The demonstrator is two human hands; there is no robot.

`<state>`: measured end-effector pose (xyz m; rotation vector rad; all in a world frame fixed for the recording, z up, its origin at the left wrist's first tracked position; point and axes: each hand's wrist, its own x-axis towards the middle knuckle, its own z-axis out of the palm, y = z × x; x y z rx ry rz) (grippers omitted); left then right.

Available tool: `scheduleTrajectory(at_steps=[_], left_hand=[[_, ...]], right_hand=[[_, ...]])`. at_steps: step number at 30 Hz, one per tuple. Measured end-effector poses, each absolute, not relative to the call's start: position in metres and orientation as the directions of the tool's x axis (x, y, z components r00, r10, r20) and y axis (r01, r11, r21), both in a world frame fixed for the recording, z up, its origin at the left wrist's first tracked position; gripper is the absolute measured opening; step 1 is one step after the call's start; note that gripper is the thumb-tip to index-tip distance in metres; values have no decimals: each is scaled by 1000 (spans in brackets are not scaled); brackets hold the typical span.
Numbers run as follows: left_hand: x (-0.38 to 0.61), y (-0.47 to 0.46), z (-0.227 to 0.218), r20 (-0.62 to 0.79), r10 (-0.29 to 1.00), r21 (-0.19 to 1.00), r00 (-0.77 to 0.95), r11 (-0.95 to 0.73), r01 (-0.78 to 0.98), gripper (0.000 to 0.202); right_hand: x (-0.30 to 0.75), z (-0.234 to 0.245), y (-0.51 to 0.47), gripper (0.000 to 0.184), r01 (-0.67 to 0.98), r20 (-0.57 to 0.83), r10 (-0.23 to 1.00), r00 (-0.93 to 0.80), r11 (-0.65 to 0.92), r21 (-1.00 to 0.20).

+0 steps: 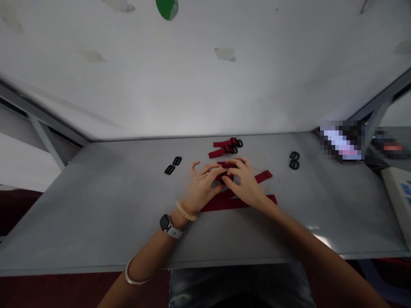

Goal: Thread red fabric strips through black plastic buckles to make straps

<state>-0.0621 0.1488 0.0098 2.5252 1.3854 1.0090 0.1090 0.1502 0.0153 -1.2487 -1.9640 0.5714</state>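
as far as i can tell, a small black piece (224,178) sits amid red straps (225,204) at the frame's centre, pinched by the left hand (203,187) and right hand (245,182). two buckled straps (217,153) lie above, black sliders (170,170) left, black rings (294,164) right, all on the tabletop (112,201).

We list: passage, left grey tabletop (105,214); obstacles, two black strap sliders (170,170), central red webbing straps (221,203), white rear panel (192,94).
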Motion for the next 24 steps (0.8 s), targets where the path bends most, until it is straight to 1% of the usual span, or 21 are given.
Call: scheduleTrajectory(at_steps=[2,5,7,9,13,17,21,24], left_hand=[[-62,149,9,495,772,368,398,-601,709,23],[-62,147,7,493,749,356,443,-638,683,21],[-60,145,6,481,748,351,458,-642,681,20],[-59,143,5,460,758,341,463,-632,696,20],[-54,140,5,438,756,305,486,-633,711,21],[-51,139,5,465,734,274,496,-651,708,20],[-52,143,3,487,766,310,419,-600,737,19],[-55,147,1,491,803,342,337,-533,774,21]], right_hand=[[108,14,148,19,614,354,896,-268,442,-654],[104,13,142,20,699,397,877,-271,463,-545],[101,12,139,22,748,420,866,-273,466,-473],[100,12,137,23,774,431,861,-271,461,-434],[99,13,134,22,801,402,870,-284,446,-399],[98,15,133,22,824,353,890,-289,419,-382],[99,16,137,18,831,357,895,-266,400,-386],[104,18,141,20,799,369,877,-309,450,-399]])
